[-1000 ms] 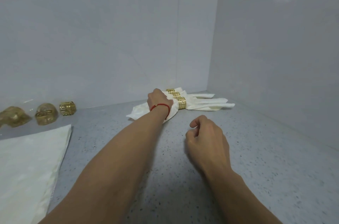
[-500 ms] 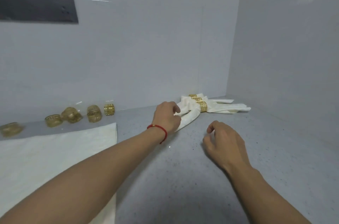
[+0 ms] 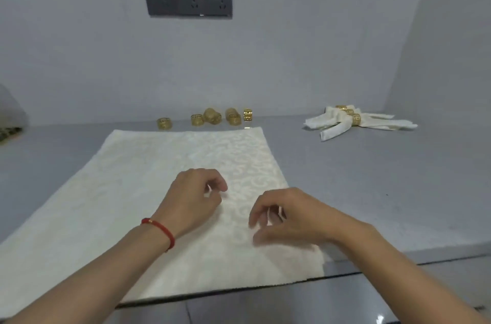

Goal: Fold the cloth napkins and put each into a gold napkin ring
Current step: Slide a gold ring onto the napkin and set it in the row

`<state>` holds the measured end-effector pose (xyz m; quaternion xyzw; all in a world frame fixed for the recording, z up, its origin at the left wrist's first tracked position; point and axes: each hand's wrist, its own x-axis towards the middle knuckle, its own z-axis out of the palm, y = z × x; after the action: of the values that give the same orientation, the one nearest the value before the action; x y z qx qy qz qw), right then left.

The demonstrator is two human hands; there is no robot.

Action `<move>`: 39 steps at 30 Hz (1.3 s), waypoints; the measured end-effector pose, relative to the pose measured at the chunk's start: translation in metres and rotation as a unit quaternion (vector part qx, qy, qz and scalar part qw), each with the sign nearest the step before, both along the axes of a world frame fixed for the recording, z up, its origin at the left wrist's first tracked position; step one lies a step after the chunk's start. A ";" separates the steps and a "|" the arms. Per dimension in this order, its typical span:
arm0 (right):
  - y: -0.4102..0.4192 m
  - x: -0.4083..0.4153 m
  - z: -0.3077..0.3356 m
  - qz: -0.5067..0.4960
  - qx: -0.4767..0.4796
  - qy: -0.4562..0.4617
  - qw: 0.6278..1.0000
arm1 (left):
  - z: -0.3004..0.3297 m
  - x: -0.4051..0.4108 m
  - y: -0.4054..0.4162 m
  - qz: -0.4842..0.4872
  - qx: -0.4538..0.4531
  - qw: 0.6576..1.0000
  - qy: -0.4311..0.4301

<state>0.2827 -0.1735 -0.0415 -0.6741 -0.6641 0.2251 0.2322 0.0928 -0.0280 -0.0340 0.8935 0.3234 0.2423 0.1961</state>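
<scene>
Here both hands [image 3: 194, 198] [image 3: 289, 214] over napkin [image 3: 127, 190] right edge; fingers loosely curled, empty.

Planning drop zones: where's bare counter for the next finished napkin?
Bare counter runs between the flat napkin and the ringed napkin pile, forward to the counter edge. Another bare strip lies left of the flat napkin. Crowded: the back wall, where loose gold rings line up, and the far-right corner with the pile.

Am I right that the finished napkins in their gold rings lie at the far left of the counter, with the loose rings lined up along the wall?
Not quite: the head view shows the finished napkins at the far right of the counter. The loose rings do line the wall.
</scene>
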 end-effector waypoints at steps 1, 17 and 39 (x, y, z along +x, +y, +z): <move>0.000 -0.012 0.004 0.028 -0.061 -0.011 0.998 | -0.001 -0.023 -0.008 -0.004 -0.007 1.000 0.007; 0.033 -0.020 0.011 0.002 0.037 -0.076 0.996 | -0.035 -0.094 -0.041 0.000 0.030 0.998 -0.057; -0.026 -0.012 0.022 -0.013 0.087 -0.013 0.996 | 0.017 -0.123 -0.030 -0.004 -0.141 0.989 0.038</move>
<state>0.2712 -0.1999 -0.0195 -0.6629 -0.6753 0.1545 0.2840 -0.0304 -0.0585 -0.0166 0.8667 0.3582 0.1593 0.3084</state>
